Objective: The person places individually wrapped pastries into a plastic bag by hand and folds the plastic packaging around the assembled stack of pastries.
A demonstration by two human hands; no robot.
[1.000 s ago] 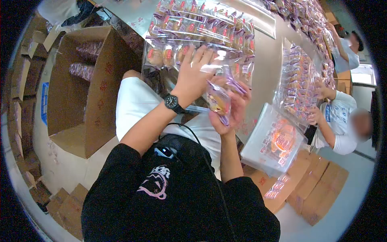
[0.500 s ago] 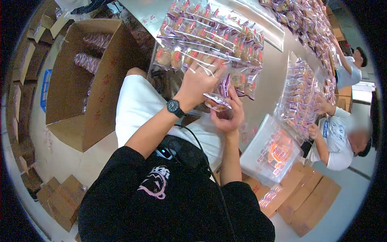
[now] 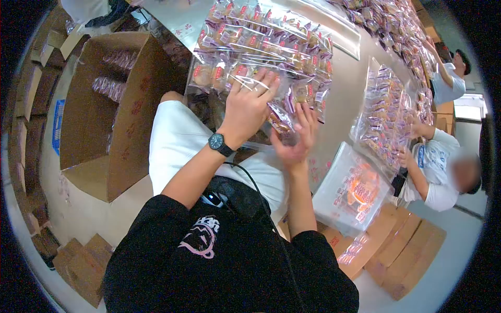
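A large clear plastic bag (image 3: pixel 245 55) holds rows of individually wrapped cakes on the metal table in front of me. My left hand (image 3: pixel 249 107), with a black watch on its wrist, lies on the near part of the bag, its fingers stretched over the plastic and the front row. Close beside it, my right hand (image 3: pixel 296 136) has a purple-and-clear wrapped cake (image 3: pixel 281 118) between thumb and fingers, at the bag's near right corner. Another wrapped cake (image 3: pixel 303 93) lies just beyond my right fingertips. Glare on the plastic hides part of the bag's edge.
Left of me stands a tall open cardboard box (image 3: pixel 128 120) with packed cakes inside. A stack of printed plastic bags (image 3: pixel 348 190) lies at right. Across the table (image 3: pixel 342 78), a co-worker's hands touch another filled bag (image 3: pixel 383 112). A heap of wrapped cakes (image 3: pixel 389 26) covers the far side.
My right hand has moved up against the bag, and its fingers have straightened. The wrapped cakes it held have shifted toward the row. My left hand has slid slightly left.
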